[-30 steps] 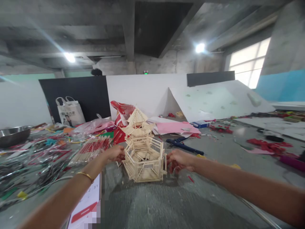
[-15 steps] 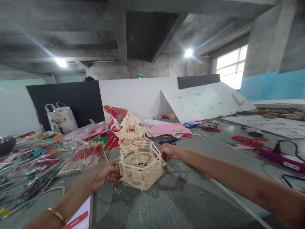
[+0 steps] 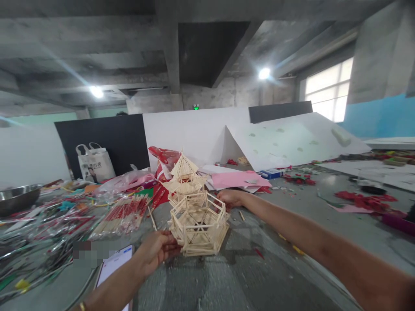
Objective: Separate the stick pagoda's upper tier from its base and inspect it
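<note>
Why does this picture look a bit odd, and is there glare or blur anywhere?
In the head view, the two ceiling lights flare into streaks; the window is washed out; wide-angle stretching seems to elongate the right arm; a blocky patch hides something near the phone.

Bowl (image 3: 19,201) cropped (left edge), right fingers (image 3: 223,196) part-hidden

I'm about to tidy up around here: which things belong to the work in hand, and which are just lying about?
In the work:
- hexagonal stick frame, between left hand and right hand
- stick tower behind it
- perhaps the bagged sticks

Apparently lying about:
- metal bowl
- tote bag
- phone
</note>
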A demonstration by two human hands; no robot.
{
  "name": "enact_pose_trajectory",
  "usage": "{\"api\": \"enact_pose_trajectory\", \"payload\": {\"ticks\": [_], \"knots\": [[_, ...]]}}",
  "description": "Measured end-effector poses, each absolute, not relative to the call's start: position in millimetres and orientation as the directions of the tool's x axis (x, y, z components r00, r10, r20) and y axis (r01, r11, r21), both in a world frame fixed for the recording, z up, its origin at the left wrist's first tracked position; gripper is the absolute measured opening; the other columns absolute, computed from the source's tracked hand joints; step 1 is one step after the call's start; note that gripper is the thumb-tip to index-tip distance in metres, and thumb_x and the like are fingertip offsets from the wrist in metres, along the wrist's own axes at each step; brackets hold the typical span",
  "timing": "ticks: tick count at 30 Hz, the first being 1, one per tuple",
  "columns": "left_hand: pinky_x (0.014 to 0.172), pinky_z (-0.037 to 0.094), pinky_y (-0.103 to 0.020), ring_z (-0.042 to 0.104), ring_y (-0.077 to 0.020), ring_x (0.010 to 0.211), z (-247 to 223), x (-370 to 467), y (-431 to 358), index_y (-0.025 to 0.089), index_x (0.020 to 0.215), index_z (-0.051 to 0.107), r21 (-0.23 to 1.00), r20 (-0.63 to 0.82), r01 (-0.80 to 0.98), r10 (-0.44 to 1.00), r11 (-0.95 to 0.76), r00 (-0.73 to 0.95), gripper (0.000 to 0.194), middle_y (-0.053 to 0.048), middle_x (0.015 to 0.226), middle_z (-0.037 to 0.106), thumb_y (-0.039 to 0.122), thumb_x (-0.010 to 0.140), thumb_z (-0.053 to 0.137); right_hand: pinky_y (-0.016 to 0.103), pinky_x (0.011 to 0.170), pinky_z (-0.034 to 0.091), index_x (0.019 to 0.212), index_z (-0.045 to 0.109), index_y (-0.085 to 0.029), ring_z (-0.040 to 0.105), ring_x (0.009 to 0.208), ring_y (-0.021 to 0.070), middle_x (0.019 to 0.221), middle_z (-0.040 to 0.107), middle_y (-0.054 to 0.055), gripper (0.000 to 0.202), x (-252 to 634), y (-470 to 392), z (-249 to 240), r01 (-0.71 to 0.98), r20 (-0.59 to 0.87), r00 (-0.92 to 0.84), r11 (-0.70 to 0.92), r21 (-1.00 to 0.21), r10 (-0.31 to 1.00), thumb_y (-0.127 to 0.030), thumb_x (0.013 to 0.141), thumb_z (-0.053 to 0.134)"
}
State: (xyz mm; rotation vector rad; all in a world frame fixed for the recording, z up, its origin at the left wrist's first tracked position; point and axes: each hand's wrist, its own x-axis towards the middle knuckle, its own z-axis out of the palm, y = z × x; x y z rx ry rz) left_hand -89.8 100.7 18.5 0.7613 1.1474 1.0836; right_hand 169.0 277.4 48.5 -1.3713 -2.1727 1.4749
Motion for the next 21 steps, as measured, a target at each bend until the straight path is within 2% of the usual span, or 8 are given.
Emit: {"api": "enact_pose_trajectory", "payload": {"ticks": [4,6,9,13,16,21], "knots": [[0.068,0.053,-0.03,0.066,-0.0177,0.064,23,-107,94,0.014,0.07,0.052,0.927,-0.302,-0.258,0.949,0.272,-0.085,0.012,-0.007,0.067,0.068,0.003,0.071,0.056,0.019,0.044,0.044,0.077,0.062,-0.011,0.058,0.044,0.0112,0.057,0.063,0.002,0.017,183,271,63,0.653,-0.252,-0.486,0.156,-0.741,0.837,-0.012,0.064,0.052],[0.066,0.053,-0.031,0.065,-0.0171,0.063,34,-121,88,0.014,0.074,0.053,0.952,-0.257,-0.209,0.954,0.223,-0.154,0.009,-0.006,0.069,0.067,0.006,0.074,0.055,0.018,0.041,0.042,0.078,0.06,-0.011,0.058,0.043,0.0103,0.066,0.065,0.004,0.014,190,266,76,0.681,-0.159,-0.43,0.204,-0.703,0.889,-0.014,0.068,0.052],[0.062,0.052,-0.027,0.064,-0.0152,0.064,57,-143,80,0.013,0.081,0.057,0.987,-0.132,-0.108,0.981,0.117,-0.144,0.005,-0.006,0.076,0.068,0.011,0.076,0.057,0.016,0.04,0.04,0.079,0.058,-0.012,0.06,0.049,0.0096,0.079,0.067,0.007,0.013,190,257,101,0.708,-0.002,-0.371,0.282,-0.648,0.928,-0.018,0.074,0.048],[0.06,0.052,-0.022,0.063,-0.0134,0.066,83,-176,77,0.012,0.088,0.062,0.998,0.047,-0.043,0.994,-0.051,-0.099,0.015,-0.007,0.082,0.068,0.021,0.076,0.062,0.015,0.043,0.039,0.075,0.06,-0.012,0.059,0.052,0.0105,0.065,0.064,0.006,0.013,163,246,132,0.77,0.15,-0.34,0.366,-0.522,0.928,-0.022,0.075,0.051],[0.058,0.052,-0.021,0.063,-0.0123,0.064,87,-206,80,0.013,0.091,0.063,0.991,0.112,-0.062,0.988,-0.119,-0.11,0.02,-0.006,0.08,0.068,0.022,0.073,0.065,0.017,0.046,0.038,0.074,0.061,-0.012,0.057,0.051,0.0113,0.06,0.063,0.005,0.02,130,242,150,0.818,0.229,-0.334,0.402,-0.412,0.914,-0.03,0.076,0.053],[0.051,0.052,-0.018,0.062,-0.01,0.057,73,-254,86,0.014,0.088,0.064,0.969,0.088,-0.207,0.971,-0.136,-0.224,0.015,-0.004,0.073,0.067,0.01,0.074,0.061,0.021,0.053,0.035,0.071,0.062,-0.012,0.058,0.068,0.017,0.07,0.064,0.009,0.024,84,256,172,0.882,0.4,-0.252,0.379,-0.279,0.881,-0.034,0.074,0.053]]}}
